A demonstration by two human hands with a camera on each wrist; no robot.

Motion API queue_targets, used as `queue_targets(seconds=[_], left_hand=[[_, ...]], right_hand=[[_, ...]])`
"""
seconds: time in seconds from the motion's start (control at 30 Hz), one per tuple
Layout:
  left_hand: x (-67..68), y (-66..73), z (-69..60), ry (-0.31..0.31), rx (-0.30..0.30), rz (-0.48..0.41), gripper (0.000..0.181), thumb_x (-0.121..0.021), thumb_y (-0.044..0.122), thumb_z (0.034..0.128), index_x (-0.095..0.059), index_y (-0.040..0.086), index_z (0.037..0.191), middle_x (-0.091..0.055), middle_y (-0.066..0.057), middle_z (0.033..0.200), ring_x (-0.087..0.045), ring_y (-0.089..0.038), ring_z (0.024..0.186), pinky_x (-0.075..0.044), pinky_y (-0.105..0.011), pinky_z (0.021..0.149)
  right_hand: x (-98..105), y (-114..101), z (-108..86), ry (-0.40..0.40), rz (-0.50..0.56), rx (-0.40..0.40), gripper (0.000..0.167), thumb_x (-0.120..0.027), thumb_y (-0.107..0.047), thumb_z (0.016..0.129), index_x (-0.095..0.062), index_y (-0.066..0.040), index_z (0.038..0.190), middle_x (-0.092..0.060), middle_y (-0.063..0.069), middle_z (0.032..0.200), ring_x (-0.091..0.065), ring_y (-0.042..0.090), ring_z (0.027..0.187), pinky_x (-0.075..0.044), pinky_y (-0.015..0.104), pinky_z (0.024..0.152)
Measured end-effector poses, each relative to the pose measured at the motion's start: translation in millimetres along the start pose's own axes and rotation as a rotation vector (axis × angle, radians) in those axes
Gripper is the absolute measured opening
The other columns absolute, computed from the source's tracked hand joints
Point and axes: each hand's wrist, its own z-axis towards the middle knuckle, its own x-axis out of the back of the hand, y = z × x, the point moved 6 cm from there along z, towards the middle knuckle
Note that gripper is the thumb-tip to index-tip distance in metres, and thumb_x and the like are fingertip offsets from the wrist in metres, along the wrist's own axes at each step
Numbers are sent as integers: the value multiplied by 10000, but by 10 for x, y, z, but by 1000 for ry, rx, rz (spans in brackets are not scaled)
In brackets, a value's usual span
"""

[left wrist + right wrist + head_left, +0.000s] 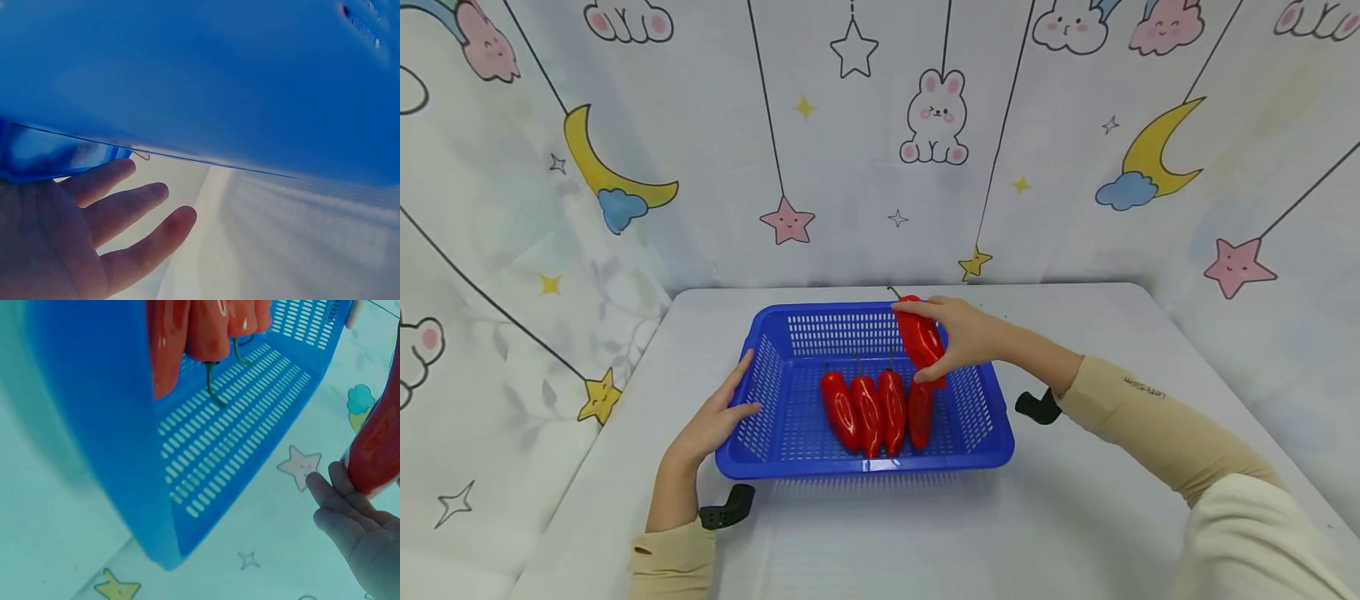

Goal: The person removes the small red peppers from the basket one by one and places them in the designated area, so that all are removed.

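Note:
A blue plastic basket (865, 472) holds several red chili peppers (867, 408) lying side by side, their green stems toward the far side. Over the basket's right part, my right hand (958, 333) grips another red chili pepper (919, 333) between thumb and fingers, stem pointing up. The right wrist view shows that held pepper (378, 450) beside the fingertips at the right edge. My left hand (715, 421) rests at the basket's left rim, with fingers extended and thumb reaching over the edge. Loosely straight fingers (128, 215) appear below the blue side in the left wrist view.
The basket stands on a white table (865, 542) toward its far side. Behind it hangs a pale cloth (865, 167) printed with moons, stars and rabbits. Black wrist cameras sit on the left wrist (727, 508) and the right wrist (1037, 408).

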Motion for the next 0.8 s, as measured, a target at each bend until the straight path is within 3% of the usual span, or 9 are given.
queue_targets(seconds=[0.47,0.8], left_hand=[[6,-18,16,1,-4,4,772,-458,37,887,-8,238,1481,26,-134,1523,6,-406,1358,-62,-663,999],[0,-25,4,0,5,-6,770,-461,46,896,-9,269,1478,32,-136,1523,12,-410,1357,-60,-672,992]], right_hand=[[220,310,-331,78,2,-32,913,-790,-386,648,-332,-210,1417,-464,166,1261,-458,336,1127,-539,396,702],[238,528,-513,88,-9,-97,920,-800,-357,643,-333,-166,1413,-497,169,1220,-477,349,1096,-543,385,680]])
